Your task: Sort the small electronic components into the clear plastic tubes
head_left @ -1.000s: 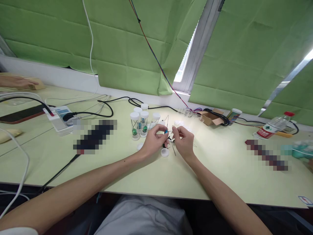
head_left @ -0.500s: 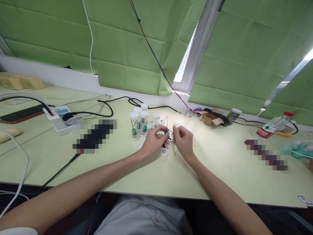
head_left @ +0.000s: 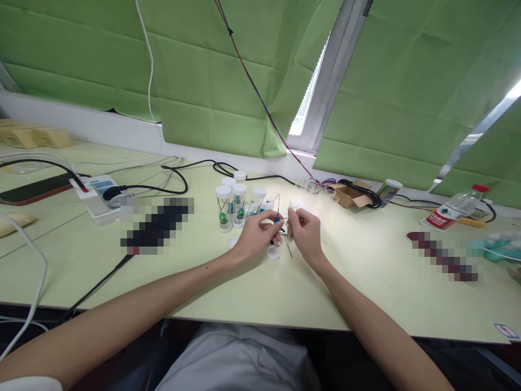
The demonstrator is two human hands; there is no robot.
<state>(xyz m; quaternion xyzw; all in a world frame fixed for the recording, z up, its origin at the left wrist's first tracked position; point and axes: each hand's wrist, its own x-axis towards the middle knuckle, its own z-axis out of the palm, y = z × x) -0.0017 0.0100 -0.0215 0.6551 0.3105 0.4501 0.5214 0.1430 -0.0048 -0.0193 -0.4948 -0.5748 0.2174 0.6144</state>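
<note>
Near the middle of the table, my left hand [head_left: 256, 233] pinches a small blue part with a thin bent wire [head_left: 278, 203] rising from it. My right hand [head_left: 305, 231] is closed beside it, its fingertips pinching the end of a thin wire that reaches across to the blue part. Dark, slim metal pieces show under the fingers, partly hidden. Just below the hands lies a round white cap [head_left: 274, 253]. Behind my left hand stand several clear tubes with white lids [head_left: 223, 209], holding green and blue parts with wires.
At left are a white power strip [head_left: 100, 198] with cables and a dark phone-like slab [head_left: 36, 189]. Toward the back right stand an open cardboard box [head_left: 349, 196], a small canister [head_left: 389, 193] and a red-capped bottle [head_left: 456, 209]. Dark blurred items lie on both sides.
Both hands keep nearly the same pose around the blue part. The whole view has shifted very slightly; nothing is let go or newly taken.
</note>
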